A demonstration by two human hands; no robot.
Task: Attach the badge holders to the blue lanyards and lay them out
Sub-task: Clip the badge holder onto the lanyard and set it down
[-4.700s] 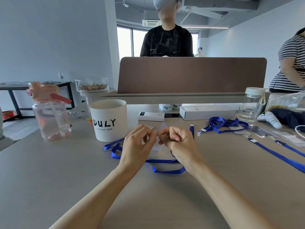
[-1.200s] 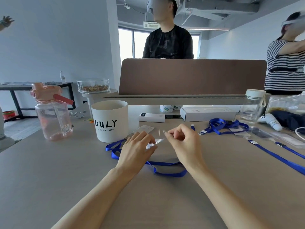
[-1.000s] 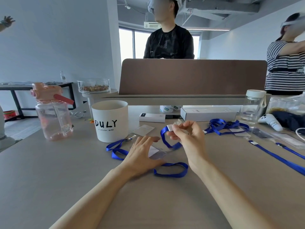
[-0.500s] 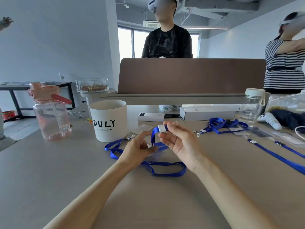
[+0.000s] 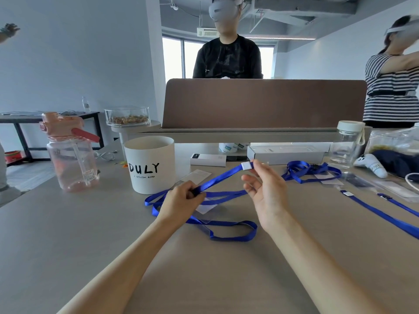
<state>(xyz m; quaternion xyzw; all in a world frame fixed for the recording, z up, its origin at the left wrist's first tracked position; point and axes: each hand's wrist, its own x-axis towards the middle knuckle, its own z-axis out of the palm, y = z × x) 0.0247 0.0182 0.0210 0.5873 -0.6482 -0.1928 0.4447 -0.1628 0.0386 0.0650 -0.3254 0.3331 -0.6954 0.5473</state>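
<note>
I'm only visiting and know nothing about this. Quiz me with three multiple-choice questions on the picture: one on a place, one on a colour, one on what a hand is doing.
1. The white cup stands: A between the pink bottle and the left hand; B on a chair; C on the floor.
2. The held lanyard is: A green; B blue; C red.
3. The right hand: A hangs idle; B holds a pen; C pinches the lanyard's white tab.
Answers: A, bottle left of it, hand right; B, the strap is blue; C, thumb and finger close on the tab.
</note>
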